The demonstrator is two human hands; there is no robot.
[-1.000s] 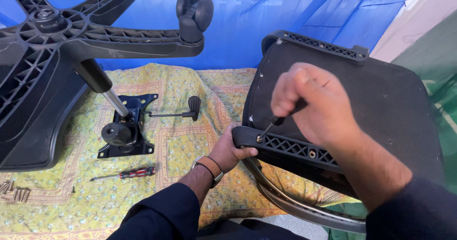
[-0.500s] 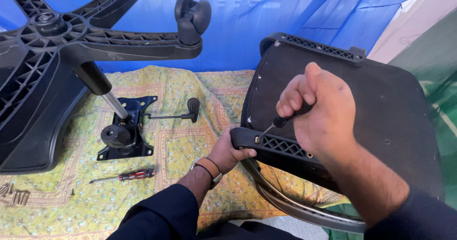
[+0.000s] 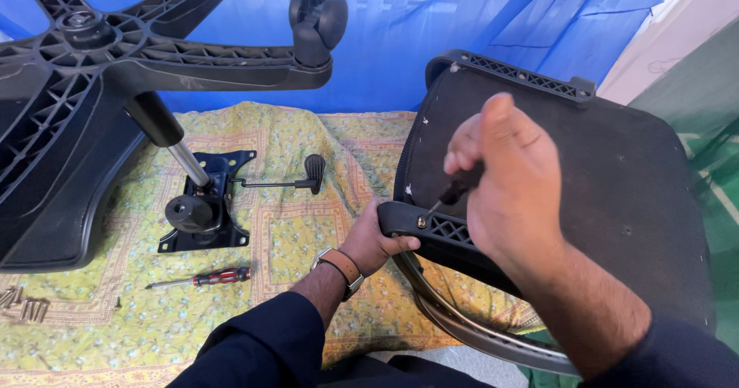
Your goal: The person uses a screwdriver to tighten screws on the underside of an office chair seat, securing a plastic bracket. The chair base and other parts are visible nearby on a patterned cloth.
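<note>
My right hand (image 3: 509,178) is closed around a black-handled screwdriver (image 3: 456,187), whose tip sits on a screw in the black plastic bracket (image 3: 431,230) of a chair seat. My left hand (image 3: 375,242), with a brown-strapped watch at the wrist, grips that bracket's left end from below. The black chair seat (image 3: 600,172) stands tilted on its edge, underside toward me, with a grey curved frame (image 3: 477,330) under it.
On a yellow patterned cloth (image 3: 292,280) lie a red-handled screwdriver (image 3: 204,279), a black tilt mechanism with lever (image 3: 204,203) and several loose screws (image 3: 23,303). A black star base with caster (image 3: 315,18) and gas cylinder (image 3: 165,138) lies at left. Blue sheeting hangs behind.
My right hand has rotated on the screwdriver, the thumb swinging upward, while the tip stays on the same screw. My left hand keeps its hold on the bracket.
</note>
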